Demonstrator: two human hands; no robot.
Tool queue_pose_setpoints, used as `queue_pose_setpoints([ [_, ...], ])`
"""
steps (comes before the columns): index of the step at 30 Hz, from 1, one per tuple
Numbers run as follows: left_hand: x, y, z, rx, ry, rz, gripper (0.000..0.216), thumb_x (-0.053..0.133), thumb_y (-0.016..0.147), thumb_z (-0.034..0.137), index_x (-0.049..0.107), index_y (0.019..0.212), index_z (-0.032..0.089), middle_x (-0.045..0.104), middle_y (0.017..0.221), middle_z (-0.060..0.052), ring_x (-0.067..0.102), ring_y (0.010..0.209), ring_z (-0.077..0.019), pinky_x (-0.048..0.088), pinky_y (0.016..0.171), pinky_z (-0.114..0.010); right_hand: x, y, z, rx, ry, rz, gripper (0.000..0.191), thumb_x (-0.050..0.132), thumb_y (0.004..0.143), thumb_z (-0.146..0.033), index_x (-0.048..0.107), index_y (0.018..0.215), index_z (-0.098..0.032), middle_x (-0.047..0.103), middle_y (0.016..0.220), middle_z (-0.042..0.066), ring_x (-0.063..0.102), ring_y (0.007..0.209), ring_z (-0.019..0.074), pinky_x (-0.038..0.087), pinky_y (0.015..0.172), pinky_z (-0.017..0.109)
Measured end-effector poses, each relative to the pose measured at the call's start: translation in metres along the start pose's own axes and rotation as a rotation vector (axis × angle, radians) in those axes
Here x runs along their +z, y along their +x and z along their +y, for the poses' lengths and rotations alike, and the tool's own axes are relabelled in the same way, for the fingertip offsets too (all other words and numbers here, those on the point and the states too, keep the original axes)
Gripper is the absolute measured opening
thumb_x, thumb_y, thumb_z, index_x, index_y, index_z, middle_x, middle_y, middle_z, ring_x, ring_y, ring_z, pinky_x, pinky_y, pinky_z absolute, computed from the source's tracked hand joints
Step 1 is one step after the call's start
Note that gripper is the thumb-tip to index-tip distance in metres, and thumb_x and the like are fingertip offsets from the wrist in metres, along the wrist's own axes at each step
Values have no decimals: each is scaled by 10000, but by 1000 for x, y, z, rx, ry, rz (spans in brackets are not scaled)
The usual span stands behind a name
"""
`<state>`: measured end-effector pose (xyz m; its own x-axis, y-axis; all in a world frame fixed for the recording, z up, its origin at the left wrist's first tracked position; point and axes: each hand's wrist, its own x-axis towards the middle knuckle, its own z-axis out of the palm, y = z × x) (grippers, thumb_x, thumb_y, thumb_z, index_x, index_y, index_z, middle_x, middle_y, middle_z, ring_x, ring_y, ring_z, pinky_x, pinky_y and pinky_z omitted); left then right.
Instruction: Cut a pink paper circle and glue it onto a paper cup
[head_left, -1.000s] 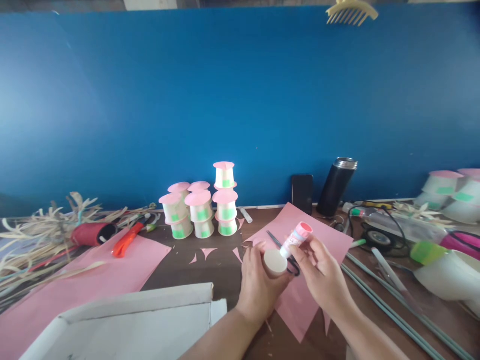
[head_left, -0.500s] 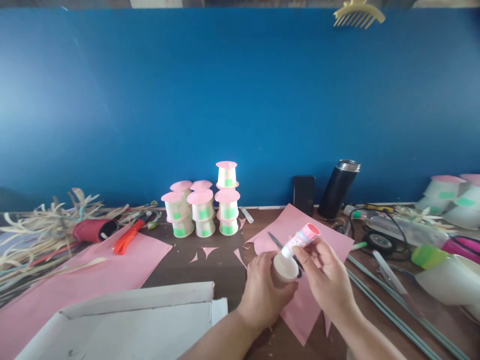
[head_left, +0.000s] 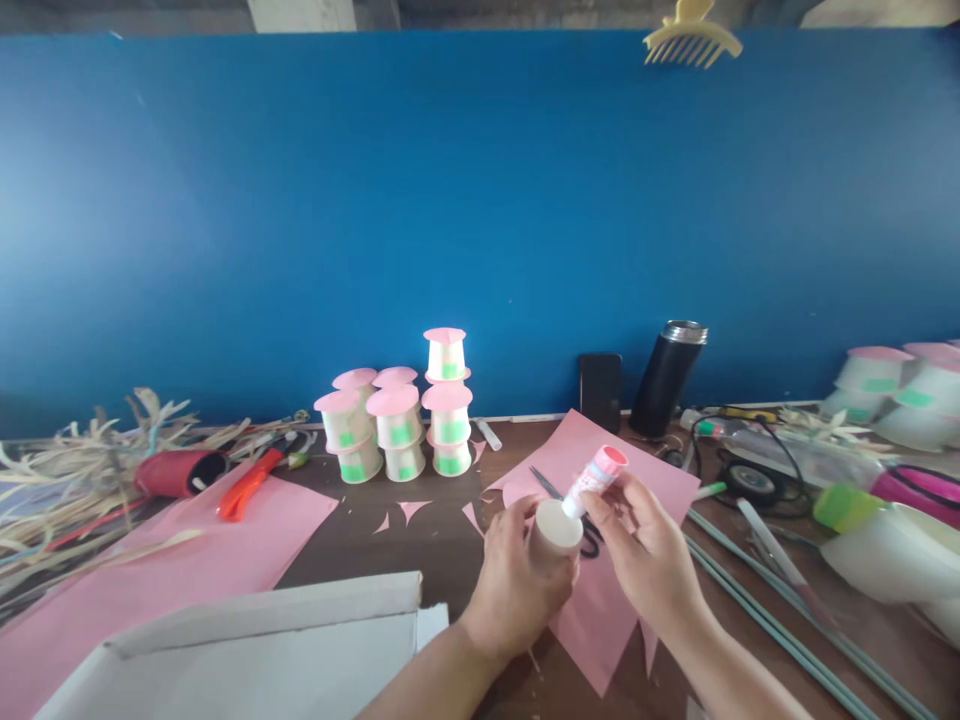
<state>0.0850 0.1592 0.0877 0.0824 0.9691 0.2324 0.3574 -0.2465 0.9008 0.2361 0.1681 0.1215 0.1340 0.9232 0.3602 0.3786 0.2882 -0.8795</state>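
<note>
My left hand (head_left: 517,575) is wrapped around a white paper cup (head_left: 559,528), whose round end faces up toward me. In my right hand (head_left: 645,545) is a glue stick (head_left: 592,483) with a pink base, tilted so its white lower end meets the cup's rim on the right. Under both hands lies a pink paper sheet (head_left: 600,640). A pair of scissors (head_left: 546,483) rests on that sheet, its handles partly covered by the cup and hand. Left of my hands stand stacked paper cups (head_left: 448,430) with pink discs and green patches.
A white cardboard box (head_left: 262,650) sits at front left, near an orange cutter (head_left: 246,490) on pink paper. Behind stand a black bottle (head_left: 667,380) and a phone (head_left: 600,392). Grey-green sticks (head_left: 780,610) and more cups (head_left: 870,372) lie to the right. Small pink scraps (head_left: 411,510) dot the table.
The cup and glue stick have shifted slightly left in view along with the whole scene. The glue stick's lower end has moved from the cup's far rim toward its right side.
</note>
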Motion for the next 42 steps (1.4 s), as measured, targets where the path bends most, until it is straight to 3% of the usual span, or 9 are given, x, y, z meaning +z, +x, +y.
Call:
queue_pose_setpoints([
  [5,8,1,-1,-18,88,91,805,823,507,357,448,1193,165,507,1182,-128,456,1168,-316,365,1006,-477,2,-2,0,16,2,3,243,574,864,-446,563,1011,-253,669,889,-5,622,828,196,457,744,279],
  [10,8,4,3,-40,153,97,446,727,611,265,527,1001,179,555,989,-75,533,990,-264,423,891,-434,1,-2,0,0,-22,-17,230,574,866,-437,559,1005,-255,649,852,-14,605,810,191,443,735,277],
  [16,9,6,2,52,247,112,333,677,628,231,540,928,184,565,917,-65,539,914,-253,432,838,-420,5,-1,2,-16,-27,-24,264,567,865,-448,574,1043,-253,666,905,2,614,833,197,452,754,285],
  [27,5,4,-2,104,221,39,445,674,641,229,579,1074,199,611,1040,-84,539,983,-282,419,905,-462,5,1,0,-22,118,62,330,530,884,-466,587,1111,-234,663,1168,74,596,1105,237,473,922,317],
  [38,1,3,5,69,172,-18,480,661,643,205,587,1117,200,630,1067,-79,549,1008,-269,415,928,-429,9,-1,4,-62,11,-41,303,521,896,-435,586,1141,-269,668,1164,56,615,1059,247,480,909,368],
  [42,2,6,6,-2,114,-35,468,727,629,298,611,1076,224,649,1047,-55,548,1018,-274,420,916,-418,9,-2,1,-57,27,-90,334,508,908,-423,564,1205,-280,647,1214,51,602,1085,239,475,920,355],
])
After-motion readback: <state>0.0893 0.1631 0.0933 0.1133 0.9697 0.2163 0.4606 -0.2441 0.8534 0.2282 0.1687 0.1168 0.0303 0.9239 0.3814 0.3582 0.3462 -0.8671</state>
